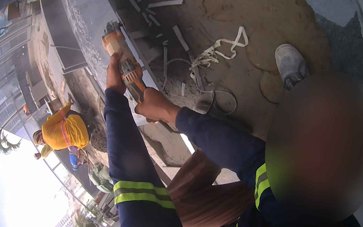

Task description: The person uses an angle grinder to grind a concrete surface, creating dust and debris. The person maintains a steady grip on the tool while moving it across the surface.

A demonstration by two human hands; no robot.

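Observation:
An orange angle grinder (125, 62) rests with its disc end against the edge of a long grey stone slab (83, 8). My left hand (114, 77) grips the grinder near its head, the dark blue sleeve with a reflective stripe rising from the lower edge. My right hand (156, 106) is closed around the grinder's rear body, its arm coming in from the right. A blurred face fills the right side of the view.
Sandy ground (266, 16) at the top holds several white offcuts (166, 3), a tangled white strap (220, 47), a cable and a dusty shoe (291, 65). A person in a yellow shirt (64, 129) crouches at lower left. Buildings and palm trees lie beyond.

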